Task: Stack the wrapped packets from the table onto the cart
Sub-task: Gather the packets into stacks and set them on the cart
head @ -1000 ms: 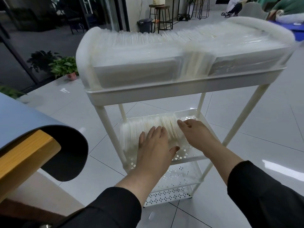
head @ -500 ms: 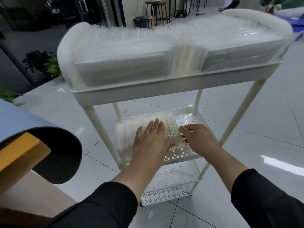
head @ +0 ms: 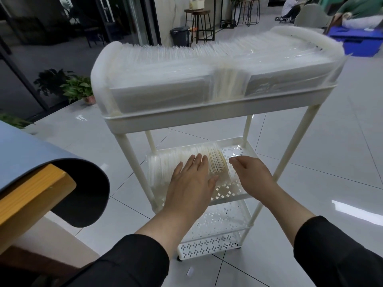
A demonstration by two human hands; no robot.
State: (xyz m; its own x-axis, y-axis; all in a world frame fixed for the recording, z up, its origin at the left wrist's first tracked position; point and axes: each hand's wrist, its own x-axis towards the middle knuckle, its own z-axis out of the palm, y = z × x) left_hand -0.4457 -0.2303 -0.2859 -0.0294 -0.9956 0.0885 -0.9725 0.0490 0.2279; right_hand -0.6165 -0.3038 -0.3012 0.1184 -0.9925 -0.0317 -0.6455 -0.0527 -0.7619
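Wrapped packets filed upright on cart middle shelf.
Row is pressed flat by left hand; right hand loosely curled, nothing grasped. Toppling toward shelf's bare right end is risked if released.

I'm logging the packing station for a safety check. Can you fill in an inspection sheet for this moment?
Surface: white three-shelf cart on a glossy tiled floor; a table corner with a blue mat shows at left.
Job's things: top shelf packed full of wrapped packets; a row of packets stands on edge on the left part of the middle shelf; bottom shelf shows no packets.
Clutter: a small white scrap on the floor by the cart.
Grippers: left hand flat on the middle-shelf row; right hand at the row's right end, fingers loosely curled, holding nothing.
Cables: nothing seen.
Surroundings: potted plants, stools, a bin, blue crates.
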